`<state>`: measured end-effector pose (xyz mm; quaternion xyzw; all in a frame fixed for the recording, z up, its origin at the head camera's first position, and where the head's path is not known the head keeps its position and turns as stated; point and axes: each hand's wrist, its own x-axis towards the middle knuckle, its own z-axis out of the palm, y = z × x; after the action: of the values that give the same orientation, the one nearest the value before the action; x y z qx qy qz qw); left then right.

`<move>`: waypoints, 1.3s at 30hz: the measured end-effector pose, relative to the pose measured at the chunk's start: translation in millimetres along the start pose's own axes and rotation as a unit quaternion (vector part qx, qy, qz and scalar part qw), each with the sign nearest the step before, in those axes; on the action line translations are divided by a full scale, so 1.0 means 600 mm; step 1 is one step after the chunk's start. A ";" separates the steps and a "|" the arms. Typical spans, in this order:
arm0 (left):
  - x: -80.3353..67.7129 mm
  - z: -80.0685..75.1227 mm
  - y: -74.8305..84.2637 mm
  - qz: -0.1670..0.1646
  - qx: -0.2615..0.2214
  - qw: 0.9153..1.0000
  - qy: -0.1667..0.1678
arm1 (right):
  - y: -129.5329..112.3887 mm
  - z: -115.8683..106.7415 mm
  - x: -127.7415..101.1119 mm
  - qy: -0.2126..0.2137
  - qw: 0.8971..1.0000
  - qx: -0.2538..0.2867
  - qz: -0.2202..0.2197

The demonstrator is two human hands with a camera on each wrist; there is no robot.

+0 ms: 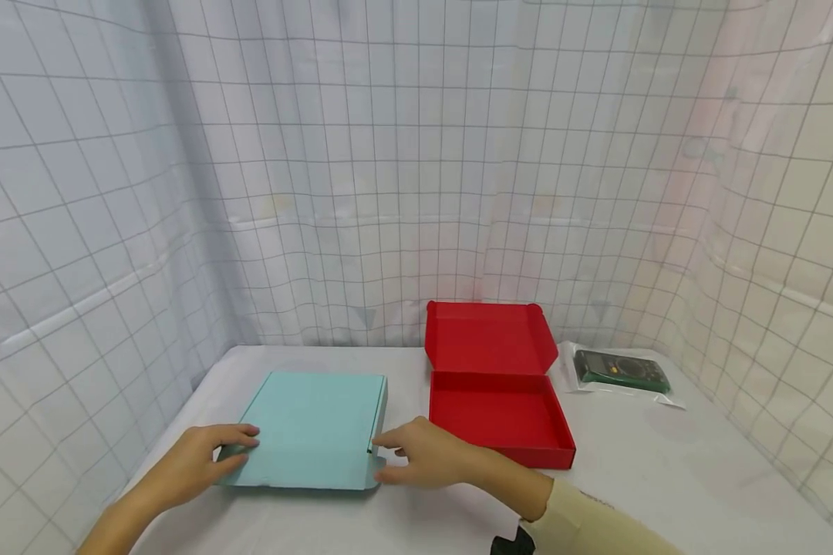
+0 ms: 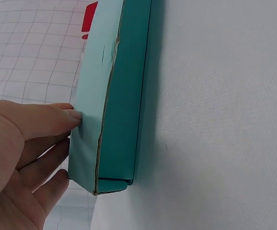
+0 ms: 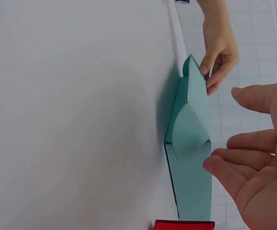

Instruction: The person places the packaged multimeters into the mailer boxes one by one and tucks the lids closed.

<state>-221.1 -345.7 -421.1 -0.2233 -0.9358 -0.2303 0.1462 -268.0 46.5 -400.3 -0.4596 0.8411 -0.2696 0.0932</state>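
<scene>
We noted one flat teal box (image 1: 315,428), closed, of smooth matte cardboard with a paler lid face and darker side walls, lying on the near left part of the desk (image 1: 666,462). The left wrist view showed a raw brown edge where its lid met the side wall, and the right wrist view showed a rounded tuck flap at its near right corner. The left hand (image 1: 197,459) lay at the box's near left corner, thumb pressed on the lid and the other fingers (image 2: 57,155) only loosely bent beside the edge, so the hand touched rather than clasped it. The right hand (image 1: 426,456) sat at the near right corner, fingers (image 3: 225,167) spread and relaxed, fingertips against the side wall by the flap, gripping nothing. Just to the right of the teal box stood one red box (image 1: 500,401) of the same folded cardboard, open, its lid upright with two rounded ear flaps and its shallow tray bare. Farther right, well apart from both hands, lay one dark green device in a clear, glossy plastic bag (image 1: 621,371). The desk wore a white, finely woven cloth. Behind and to both sides hung pale sheeting printed with a thin grey grid, creased in soft folds. One cream sleeve (image 1: 597,524) covered the right forearm.
</scene>
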 end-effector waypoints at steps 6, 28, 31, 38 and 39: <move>-0.001 0.000 0.003 -0.014 -0.005 1.000 -0.003 | -0.012 0.030 -0.015 0.027 0.995 0.072 0.068; 0.005 -0.011 0.001 -0.006 -0.037 0.999 -0.039 | 0.000 0.066 0.015 0.087 0.910 0.314 0.255; 0.006 -0.013 -0.002 -0.003 -0.044 0.998 -0.048 | -0.004 0.062 0.014 0.087 0.902 0.333 0.260; 0.008 -0.017 -0.006 -0.002 -0.065 0.996 -0.066 | -0.004 0.058 0.014 0.082 0.895 0.354 0.259; 0.008 -0.017 -0.007 -0.003 -0.068 0.995 -0.067 | -0.004 0.057 0.014 0.082 0.894 0.357 0.258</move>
<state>-225.4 -352.1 -412.3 -0.2448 -0.9264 -0.2783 0.0669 -257.1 26.2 -427.1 -0.1386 0.7821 -0.5548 0.2474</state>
